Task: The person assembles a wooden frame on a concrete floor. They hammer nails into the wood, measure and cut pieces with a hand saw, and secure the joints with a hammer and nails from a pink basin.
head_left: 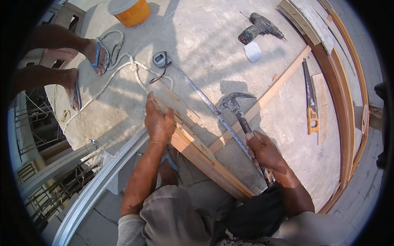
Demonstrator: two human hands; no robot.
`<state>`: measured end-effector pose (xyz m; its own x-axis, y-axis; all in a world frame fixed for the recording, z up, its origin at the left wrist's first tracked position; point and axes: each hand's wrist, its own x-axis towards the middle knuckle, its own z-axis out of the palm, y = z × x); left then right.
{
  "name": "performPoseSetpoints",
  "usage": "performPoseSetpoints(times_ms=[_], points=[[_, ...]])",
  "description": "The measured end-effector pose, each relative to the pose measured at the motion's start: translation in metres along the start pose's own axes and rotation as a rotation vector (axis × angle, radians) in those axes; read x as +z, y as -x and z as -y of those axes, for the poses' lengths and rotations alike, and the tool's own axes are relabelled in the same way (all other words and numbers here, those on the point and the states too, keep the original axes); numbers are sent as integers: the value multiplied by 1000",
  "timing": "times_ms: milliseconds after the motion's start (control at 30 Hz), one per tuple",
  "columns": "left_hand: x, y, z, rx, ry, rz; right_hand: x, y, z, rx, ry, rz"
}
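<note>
Counted two bare hands at work, one claw hammer (236,103), one tape measure (159,60) with one drawn-out blade (197,89), one cordless drill (264,28), one handsaw (310,98), one orange bucket (132,15) and one white chunk (253,52). Upper left: two feet of another person, in two blue flip-flops (97,56), beside a knotted white rope (102,88).

Left hand (159,123): forearm rose from the lower edge, back of hand uppermost, at centre frame. It lay on the upper end of the wooden length (205,160), which slanted from mid-frame to lower centre; whether one piece or several, could not tell. Thumb and index stood apart; other fingers curled down at the edge, grip partly hidden.

Right hand (264,151): right of centre, forearm slanting up-left from the lower right, fingers clamped round the hammer's handle. Head pointed up the frame, claw to the right.

One thin wooden strip (262,102) crossed the floor behind the hammer, running toward the upper right. Handsaw lay right of it, beside a short board (321,108). One metal channel (102,178) ran along the lower left.
</note>
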<state>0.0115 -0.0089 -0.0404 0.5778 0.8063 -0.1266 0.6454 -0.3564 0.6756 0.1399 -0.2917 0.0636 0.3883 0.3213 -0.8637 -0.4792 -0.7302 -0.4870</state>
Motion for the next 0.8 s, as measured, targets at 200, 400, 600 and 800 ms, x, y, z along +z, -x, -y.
performPoseSetpoints(times_ms=[200,400,600,800], points=[[-1,0,1,4,-28,15,-1,-1,24,0,211,144],[-3,2,-2,-12,32,33,-27,-10,75,-384,-139,-273],[-2,0,-1,-37,8,47,3,-16,46,5,511,278],[-1,-1,3,-4,27,41,-44,-18,65,-114,-142,-227]])
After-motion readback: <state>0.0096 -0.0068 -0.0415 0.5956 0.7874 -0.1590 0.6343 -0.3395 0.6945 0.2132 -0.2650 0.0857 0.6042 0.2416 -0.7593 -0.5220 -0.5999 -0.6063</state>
